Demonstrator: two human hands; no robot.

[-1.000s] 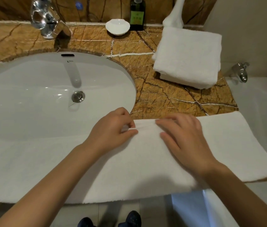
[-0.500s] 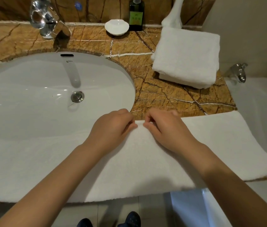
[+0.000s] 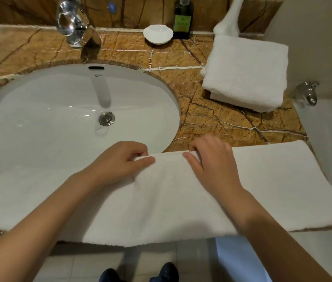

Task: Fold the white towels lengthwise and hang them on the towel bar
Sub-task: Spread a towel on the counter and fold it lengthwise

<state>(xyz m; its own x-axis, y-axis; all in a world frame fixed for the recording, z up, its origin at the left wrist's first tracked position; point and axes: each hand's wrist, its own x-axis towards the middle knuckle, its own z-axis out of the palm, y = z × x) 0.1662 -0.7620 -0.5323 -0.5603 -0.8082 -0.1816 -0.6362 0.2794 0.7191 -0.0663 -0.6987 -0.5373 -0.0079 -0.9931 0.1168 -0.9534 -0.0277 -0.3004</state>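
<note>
Drawn apart since half a second ago, both hands now sit wider along the far edge of the towel (image 3: 161,200), which lies in a long band across the front of the sink (image 3: 39,123) and along the worktop (image 3: 212,119) to the sink's right; its near edge overhangs the front. Left hand (image 3: 118,161), at the sink's front rim, pinches that far edge between thumb and forefinger, its fingers (image 3: 146,159) pressed together; right hand (image 3: 214,159), just right of the sink, hooks curled fingers (image 3: 189,157) over the same edge, thumb on top. Judged from this, the lengthwise fold is in hand; the next move calls for bringing the gripped edge toward the near one, level and square, then smoothing; no towel bar is in view. Folded towels (image 3: 246,72), waiting their turn, are stacked well right of the sink and behind it. A small dark maker's mark (image 3: 98,75) sits below the sink's overflow slot, too small to read; behind the sink to its right, the dark bottle (image 3: 183,19) carries a green label whose writing is illegible.
</note>
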